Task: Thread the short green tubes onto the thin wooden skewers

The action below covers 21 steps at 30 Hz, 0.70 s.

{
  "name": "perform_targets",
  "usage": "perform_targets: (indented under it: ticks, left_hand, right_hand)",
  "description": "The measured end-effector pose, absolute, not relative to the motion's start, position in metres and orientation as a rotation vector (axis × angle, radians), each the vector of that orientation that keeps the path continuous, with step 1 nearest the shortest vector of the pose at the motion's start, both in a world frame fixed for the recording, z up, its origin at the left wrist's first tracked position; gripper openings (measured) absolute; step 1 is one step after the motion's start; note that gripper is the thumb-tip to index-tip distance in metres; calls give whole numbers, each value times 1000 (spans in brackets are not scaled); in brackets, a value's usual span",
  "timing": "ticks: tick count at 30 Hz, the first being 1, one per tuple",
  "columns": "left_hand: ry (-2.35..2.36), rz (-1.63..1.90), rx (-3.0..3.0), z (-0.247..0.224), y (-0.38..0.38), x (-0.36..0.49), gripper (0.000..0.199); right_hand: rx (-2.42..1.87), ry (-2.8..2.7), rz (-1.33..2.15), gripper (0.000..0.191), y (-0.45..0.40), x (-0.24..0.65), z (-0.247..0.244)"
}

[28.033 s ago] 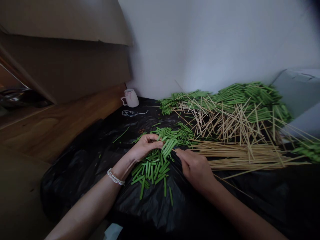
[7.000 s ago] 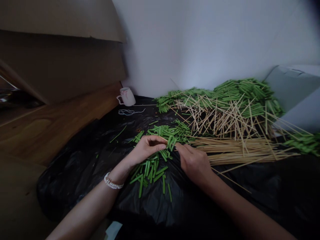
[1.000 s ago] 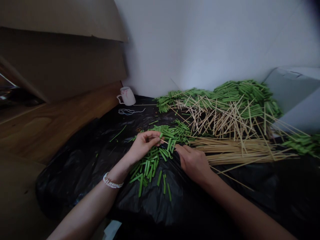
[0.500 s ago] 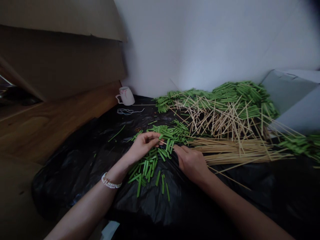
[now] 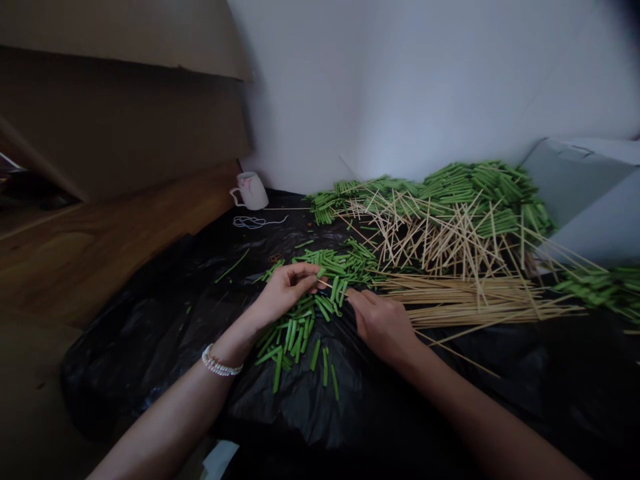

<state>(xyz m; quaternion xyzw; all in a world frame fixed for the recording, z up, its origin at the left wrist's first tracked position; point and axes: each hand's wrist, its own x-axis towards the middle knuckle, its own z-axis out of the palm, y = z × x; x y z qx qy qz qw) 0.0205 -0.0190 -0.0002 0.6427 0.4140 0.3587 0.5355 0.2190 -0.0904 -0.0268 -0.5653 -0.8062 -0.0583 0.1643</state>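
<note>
The skewer (image 5: pixel 325 284) is between the two hands, above the black plastic (image 5: pixel 390 413), with a few short green stems (image 5: pixel 338 291) threaded side by side along it. The left hand (image 5: pixel 287 291) pinches another green piece (image 5: pixel 321 273) between thumb and fingers at the skewer's left end. The right hand (image 5: pixel 383 325) has its grip closed on the skewer's other end, just beside the threaded stems.

Under and around the left hand, cut stems (image 5: pixel 295 330) lie in a loose heap on the plastic, with a few strays nearer the person. To the right, beyond the right hand, bare sticks (image 5: pixel 465 300) lie roughly parallel in a bundle. Behind them, filled skewers (image 5: pixel 465 183) are piled near the wall (image 5: pixel 320 87), their pale ends crossing towards the person; more green lies at the far right, near a pale box (image 5: pixel 575 190).

At the back left, a mug (image 5: pixel 253 192) stands upright near the wall, with a tangled cord (image 5: pixel 255 222) in front of it. A beaded bracelet (image 5: pixel 220 364) circles the left wrist.
</note>
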Motion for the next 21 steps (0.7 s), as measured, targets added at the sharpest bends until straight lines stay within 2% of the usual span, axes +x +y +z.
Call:
perform_targets:
  ticks: [21]
  left_hand:
    - [969, 849, 1574, -2, -19, 21, 33]
  right_hand:
    - [-1585, -2284, -168, 34, -90, 220, -28]
